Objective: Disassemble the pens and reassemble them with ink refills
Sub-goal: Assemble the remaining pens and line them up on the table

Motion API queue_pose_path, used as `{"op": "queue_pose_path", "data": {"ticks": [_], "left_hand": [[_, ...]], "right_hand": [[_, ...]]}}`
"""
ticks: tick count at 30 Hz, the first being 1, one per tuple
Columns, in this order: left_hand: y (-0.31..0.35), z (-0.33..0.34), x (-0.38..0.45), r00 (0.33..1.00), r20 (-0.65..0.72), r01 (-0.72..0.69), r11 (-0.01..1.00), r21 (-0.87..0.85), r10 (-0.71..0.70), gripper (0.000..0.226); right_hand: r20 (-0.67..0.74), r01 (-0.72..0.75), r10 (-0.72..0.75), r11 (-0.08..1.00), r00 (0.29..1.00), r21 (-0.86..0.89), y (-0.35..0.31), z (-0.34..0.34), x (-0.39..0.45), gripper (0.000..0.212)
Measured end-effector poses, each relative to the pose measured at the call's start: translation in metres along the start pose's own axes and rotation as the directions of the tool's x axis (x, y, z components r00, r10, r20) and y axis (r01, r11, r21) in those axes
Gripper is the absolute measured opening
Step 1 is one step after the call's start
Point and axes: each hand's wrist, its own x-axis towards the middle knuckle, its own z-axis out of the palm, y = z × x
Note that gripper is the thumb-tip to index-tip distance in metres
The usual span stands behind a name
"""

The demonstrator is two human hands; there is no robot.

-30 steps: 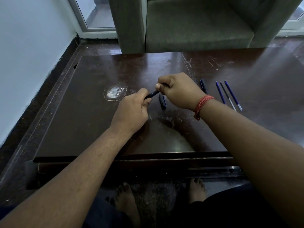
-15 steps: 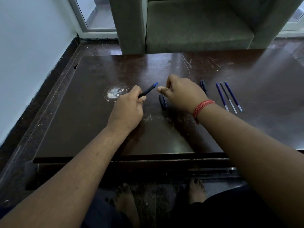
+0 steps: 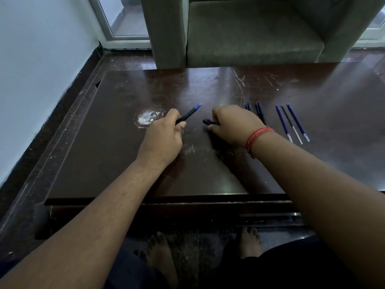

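On the dark scratched wooden table [image 3: 108,163], the left hand [image 3: 160,140] pinches a slim dark plastic pen with a blue tip [image 3: 188,113], uncapped and angled up off the surface. Just right of it the right hand [image 3: 233,126] has its fingers curled onto a short dark pen cap [image 3: 208,122] lying on the table. Beyond that hand lie two more dark caps [image 3: 260,111], then three thin blue ink refills [image 3: 291,124], side by side. The pen looks light, stiff and smooth; it probably twists best gripped at the barrel, near the tip joint
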Motion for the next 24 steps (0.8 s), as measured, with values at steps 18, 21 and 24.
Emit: {"op": "queue_pose_path", "data": {"ticks": [18, 21, 24], "left_hand": [[0.002, 0.003, 0.000, 1.000, 0.023, -0.018, 1.000, 0.013, 0.018, 0.011], [0.002, 0.003, 0.000, 0.999, 0.033, -0.029, 0.999, 0.019, 0.029, 0.011], [0.003, 0.003, -0.001, 0.998, 0.044, -0.041, 0.999, 0.021, 0.040, 0.010]], "right_hand": [[-0.121, 0.046, 0.123, 0.489, 0.985, 0.871, 0.020, -0.020, -0.006, 0.008], [-0.130, 0.048, 0.128, 0.510, 0.983, 0.859, 0.018, -0.019, -0.005, 0.009], [-0.130, 0.046, 0.121, 0.531, 0.984, 0.846, 0.016, -0.019, -0.006, 0.010]]}}
